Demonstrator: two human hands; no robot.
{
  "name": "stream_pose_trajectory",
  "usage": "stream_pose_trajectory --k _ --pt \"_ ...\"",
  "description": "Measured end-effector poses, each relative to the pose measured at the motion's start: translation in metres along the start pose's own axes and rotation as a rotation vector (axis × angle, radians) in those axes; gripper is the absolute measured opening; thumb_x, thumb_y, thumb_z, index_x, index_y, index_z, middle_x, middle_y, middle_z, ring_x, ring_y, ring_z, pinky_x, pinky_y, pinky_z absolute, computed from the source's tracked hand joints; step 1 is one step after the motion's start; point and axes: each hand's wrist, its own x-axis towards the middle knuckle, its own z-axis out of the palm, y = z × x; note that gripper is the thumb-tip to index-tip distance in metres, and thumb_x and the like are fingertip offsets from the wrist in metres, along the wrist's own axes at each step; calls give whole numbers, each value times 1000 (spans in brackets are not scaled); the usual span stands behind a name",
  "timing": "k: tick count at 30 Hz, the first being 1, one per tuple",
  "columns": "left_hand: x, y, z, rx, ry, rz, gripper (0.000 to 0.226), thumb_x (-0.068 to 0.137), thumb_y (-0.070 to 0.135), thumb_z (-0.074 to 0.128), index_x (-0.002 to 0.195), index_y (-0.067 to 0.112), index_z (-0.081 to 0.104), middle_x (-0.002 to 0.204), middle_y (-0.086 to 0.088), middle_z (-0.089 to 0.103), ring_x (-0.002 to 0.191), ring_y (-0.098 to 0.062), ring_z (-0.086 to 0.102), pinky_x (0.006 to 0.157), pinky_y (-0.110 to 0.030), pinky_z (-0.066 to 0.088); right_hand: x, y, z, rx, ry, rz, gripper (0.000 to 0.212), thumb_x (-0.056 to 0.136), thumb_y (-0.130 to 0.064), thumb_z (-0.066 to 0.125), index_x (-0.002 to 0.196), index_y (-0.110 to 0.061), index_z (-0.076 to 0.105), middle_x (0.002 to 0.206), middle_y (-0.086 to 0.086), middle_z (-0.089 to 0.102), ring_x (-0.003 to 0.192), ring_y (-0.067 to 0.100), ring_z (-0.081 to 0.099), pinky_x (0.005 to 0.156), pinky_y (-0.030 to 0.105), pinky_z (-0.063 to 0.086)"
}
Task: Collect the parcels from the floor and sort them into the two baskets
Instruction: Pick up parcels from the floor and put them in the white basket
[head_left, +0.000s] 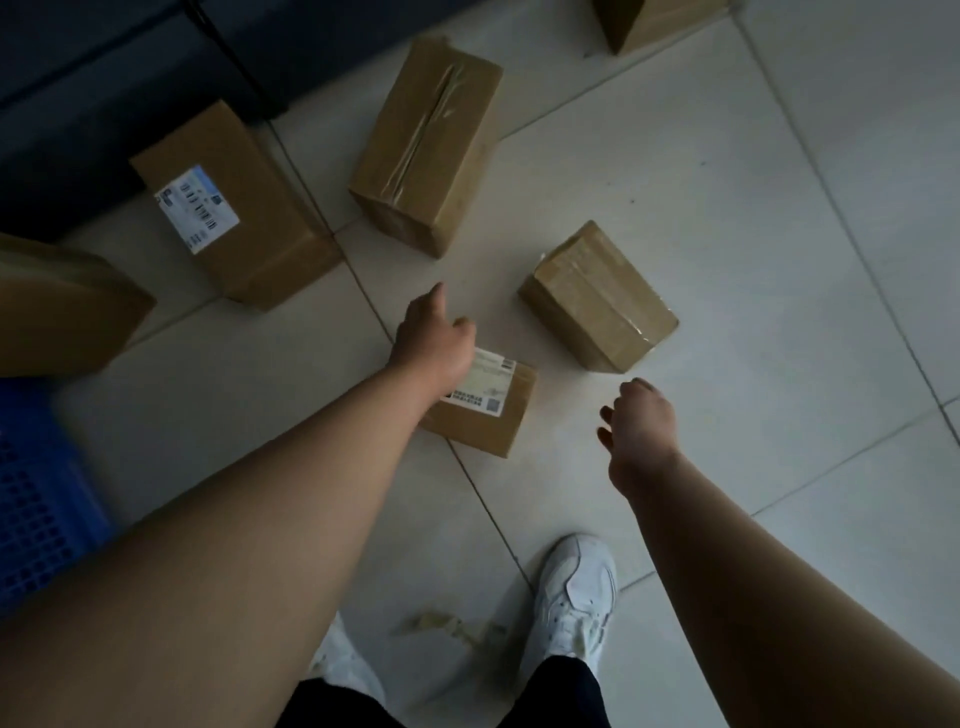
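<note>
Several brown cardboard parcels lie on the pale tiled floor. A small labelled parcel (491, 408) sits nearest me. My left hand (434, 340) hovers over its left end, fingers loose, holding nothing. My right hand (641, 423) hangs open just right of it, fingers loosely curled. A taped parcel (597, 299) lies beyond my right hand. A long taped parcel (428, 143) lies farther back. A parcel with a white label (228, 208) lies at the left. A blue basket (41, 499) shows at the left edge.
Another parcel (57, 306) sits at the left edge above the blue basket, and one more parcel (649, 21) at the top. Dark furniture (130, 62) runs along the upper left. A scrap of tape (441, 623) lies by my white shoes (571, 592).
</note>
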Motion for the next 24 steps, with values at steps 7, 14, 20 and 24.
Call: stream_pose_trajectory --k 7,14,20,24 --pt "26 80 31 -172 -176 167 53 104 23 31 155 20 18 160 -2 21 146 -19 22 116 -28 18 28 -51 -31 160 -35 -46 21 94 -25 41 95 -9 55 104 11 57 101 23 57 92 40 42" --pt "21 70 36 -175 -136 109 55 97 56 22 133 26 50 127 -5 58 116 -24 55 105 -45 39 35 -53 -49 188 70 -109 22 90 -28 44 93 -9 53 84 11 61 78 24 55 71 36 41" --pt "14 54 36 -305 -56 61 53 94 61 32 114 17 53 109 -3 66 104 -21 62 84 -37 46 25 -47 -38 241 60 -148 25 94 -19 49 78 -12 66 72 0 56 80 19 52 79 34 43" --pt "-5 56 19 -377 165 88 43 97 53 35 108 17 56 104 -1 65 98 -18 61 85 -36 48 -1 -40 -27 296 59 -172 25 94 -14 50 79 -14 70 78 0 68 82 20 61 81 33 49"
